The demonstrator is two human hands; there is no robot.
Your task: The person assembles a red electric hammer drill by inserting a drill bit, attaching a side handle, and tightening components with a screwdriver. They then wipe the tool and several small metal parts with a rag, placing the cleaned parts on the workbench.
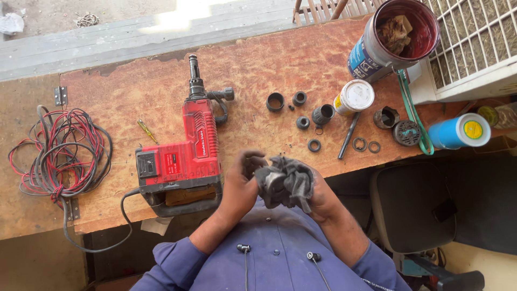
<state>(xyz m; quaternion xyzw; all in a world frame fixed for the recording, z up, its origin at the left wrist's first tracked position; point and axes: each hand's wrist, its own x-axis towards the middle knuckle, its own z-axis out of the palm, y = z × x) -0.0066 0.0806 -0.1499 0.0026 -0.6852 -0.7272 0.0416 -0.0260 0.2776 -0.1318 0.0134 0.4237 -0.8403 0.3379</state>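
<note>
A grey rag (285, 182) sits bunched between both hands: the left hand (240, 186) and right hand (322, 198) each grip it. A red rotary hammer (186, 156) lies just beside them on the counter (258, 70).

right hand (323, 196) (mostly behind rag (285, 180))
</note>
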